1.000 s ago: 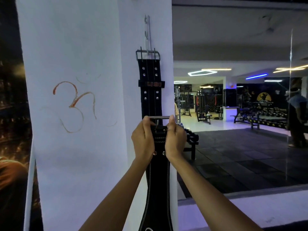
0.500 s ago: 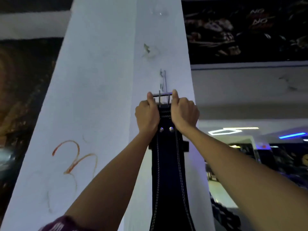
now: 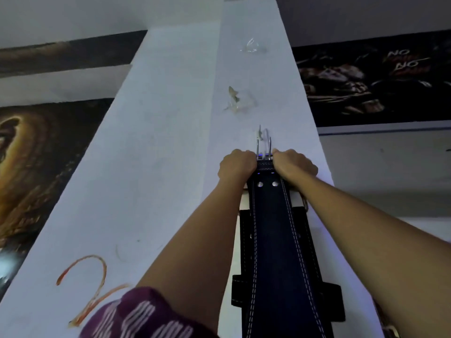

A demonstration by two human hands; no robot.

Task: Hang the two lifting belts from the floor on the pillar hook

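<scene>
On the white pillar (image 3: 170, 142), seen from below at a steep angle, the paint is mostly plain w/ an orange scrawled mark (image 3: 90, 286) low on the left face. Two patches of torn clear tape residue (image 3: 236, 101) sit on the narrow front face, one above the other. Dark posters flank it: a brown-gold one (image 3: 36, 154) on the left wall, a black one w/ "NO" lettering (image 3: 380, 79) on the right. Grey ceiling above, light dim and bluish.

Just under the lower tape patch is the metal pillar hook (image 3: 260, 135), small & pale against the paint. The top of the front lifting belt (image 3: 275, 240) is right at it: two buckle prongs stick up beside the hook, but can't tell if the buckle is actually over the hook. Belt is dark, white stitching down both edges, two rivets near the top, hanging straight down the pillar front. Behind it, edges of a second lifting belt (image 3: 244, 240) show on both sides, incl. its black loop lower down.

Left hand (image 3: 236, 167) is curled closed, gripping the belt's top at the left of the buckle. Right hand (image 3: 294, 167) is likewise fisted round the right side. Both press toward the pillar, arms stretched up. A maroon patterned sleeve (image 3: 146, 318) shows at the bottom edge.
</scene>
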